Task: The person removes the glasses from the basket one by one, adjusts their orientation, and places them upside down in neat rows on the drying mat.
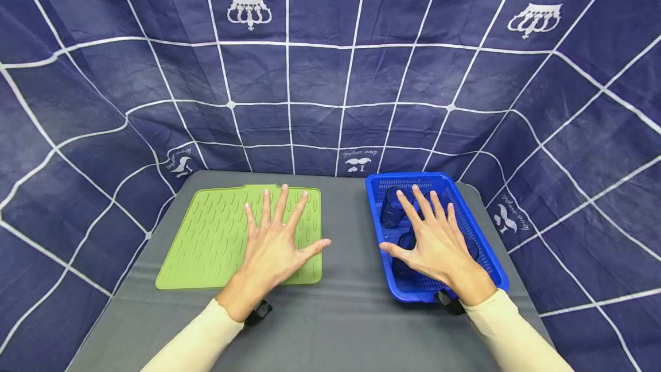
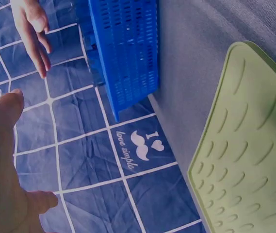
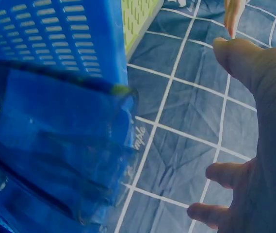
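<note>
My left hand [image 1: 276,248] is spread wide above the green ribbed mat [image 1: 206,245], its fingers straight and holding nothing. Over the blue plastic basket [image 1: 379,217] my right hand [image 1: 439,245] is spread the same way, also without anything in its grasp. Inside the basket are several clear drinking glasses; one glass [image 1: 392,215] stands near the back left corner, and another glass [image 1: 403,268] is partly covered by the right hand. In the right wrist view, a glass [image 3: 65,131] shows large and see-through against the basket's slotted wall [image 3: 55,34].
A grey cloth-covered table [image 1: 351,326] carries both the mat and the basket, with a strip of its surface between them. Dark blue sheets with white grid lines [image 1: 320,73] hang behind and on both sides. A black strap [image 1: 258,313] is on the left wrist.
</note>
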Motion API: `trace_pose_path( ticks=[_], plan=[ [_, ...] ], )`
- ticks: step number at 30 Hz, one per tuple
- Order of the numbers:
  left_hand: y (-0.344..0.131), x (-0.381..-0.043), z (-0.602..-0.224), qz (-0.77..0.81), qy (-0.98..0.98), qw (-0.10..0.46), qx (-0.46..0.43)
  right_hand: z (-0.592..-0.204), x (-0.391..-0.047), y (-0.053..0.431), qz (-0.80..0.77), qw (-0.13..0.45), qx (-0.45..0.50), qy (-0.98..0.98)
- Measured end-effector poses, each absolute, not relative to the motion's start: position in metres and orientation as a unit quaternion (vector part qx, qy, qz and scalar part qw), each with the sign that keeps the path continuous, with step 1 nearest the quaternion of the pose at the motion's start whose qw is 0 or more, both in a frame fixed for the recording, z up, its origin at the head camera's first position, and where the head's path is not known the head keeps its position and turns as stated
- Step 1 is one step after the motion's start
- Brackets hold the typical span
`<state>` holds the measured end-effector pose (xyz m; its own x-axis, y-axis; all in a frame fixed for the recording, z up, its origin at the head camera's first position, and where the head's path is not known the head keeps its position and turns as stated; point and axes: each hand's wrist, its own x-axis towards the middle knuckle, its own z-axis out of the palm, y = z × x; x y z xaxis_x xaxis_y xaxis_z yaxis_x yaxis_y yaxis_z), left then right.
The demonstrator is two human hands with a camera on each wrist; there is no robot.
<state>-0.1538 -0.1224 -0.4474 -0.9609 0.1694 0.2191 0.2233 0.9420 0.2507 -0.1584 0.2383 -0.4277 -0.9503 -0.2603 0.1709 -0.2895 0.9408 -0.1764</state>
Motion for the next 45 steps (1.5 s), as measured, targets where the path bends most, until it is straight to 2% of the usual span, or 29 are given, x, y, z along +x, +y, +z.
trace_pose_path(
  ticks=[20, 36, 45],
  plan=[
    [-0.097, -0.155, -0.455, -0.177, -0.972, 0.098, -0.122, -0.403, -0.202, 0.252, 0.098, 0.063, 0.165, -0.979],
    [-0.080, -0.160, -0.454, -0.200, -0.967, 0.090, -0.128, -0.394, -0.238, 0.251, 0.086, 0.003, 0.175, -0.981],
    [-0.071, -0.161, -0.452, -0.218, -0.960, 0.110, -0.136, -0.399, -0.255, 0.251, 0.090, -0.039, 0.172, -0.980]
  ],
)
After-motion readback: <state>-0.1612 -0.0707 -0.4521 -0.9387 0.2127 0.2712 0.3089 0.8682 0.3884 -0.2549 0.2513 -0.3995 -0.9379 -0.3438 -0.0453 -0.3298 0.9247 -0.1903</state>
